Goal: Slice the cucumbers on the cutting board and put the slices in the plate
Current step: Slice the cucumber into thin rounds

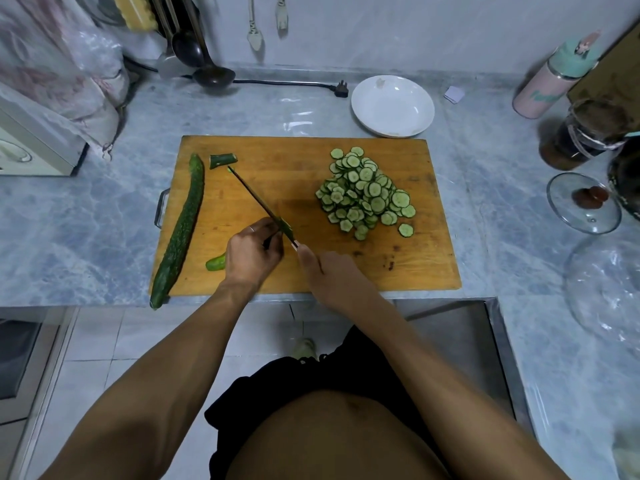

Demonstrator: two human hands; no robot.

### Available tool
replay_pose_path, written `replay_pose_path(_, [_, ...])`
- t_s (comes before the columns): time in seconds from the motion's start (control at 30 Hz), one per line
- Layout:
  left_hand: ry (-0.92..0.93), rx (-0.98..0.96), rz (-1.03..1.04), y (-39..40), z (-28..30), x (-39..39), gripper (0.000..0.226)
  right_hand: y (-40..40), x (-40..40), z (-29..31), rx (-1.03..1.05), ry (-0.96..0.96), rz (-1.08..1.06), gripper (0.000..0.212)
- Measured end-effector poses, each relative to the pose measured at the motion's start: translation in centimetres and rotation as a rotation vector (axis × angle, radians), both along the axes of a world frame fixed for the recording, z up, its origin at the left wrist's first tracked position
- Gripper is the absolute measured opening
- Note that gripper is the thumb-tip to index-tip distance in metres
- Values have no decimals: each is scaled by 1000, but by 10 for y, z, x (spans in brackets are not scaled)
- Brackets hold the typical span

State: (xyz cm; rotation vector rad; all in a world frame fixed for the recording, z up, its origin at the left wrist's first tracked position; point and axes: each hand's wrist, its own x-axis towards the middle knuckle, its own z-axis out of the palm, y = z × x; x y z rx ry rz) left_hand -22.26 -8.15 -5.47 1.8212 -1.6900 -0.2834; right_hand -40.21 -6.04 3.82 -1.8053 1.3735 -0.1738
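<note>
Here the left hand (252,252) grips a cucumber (215,263); the right hand (325,275) holds the knife (258,199). Slices (365,192) lie at 2 o'clock on the board (277,174).

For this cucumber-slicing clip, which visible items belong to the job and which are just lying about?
Part of the job:
cutting board
whole cucumber
cucumber stub
cucumber end
pile of slices
knife, gripped by the right hand
left hand, at the blade
white plate

Lying about:
ladle
power plug
pink bottle
jar
glass lid
</note>
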Motion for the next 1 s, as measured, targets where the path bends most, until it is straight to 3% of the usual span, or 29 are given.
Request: replay_pose_path(1.0, [24,-65,-28,0,-5,1,19,-23,10,-12,83,1,-46,60])
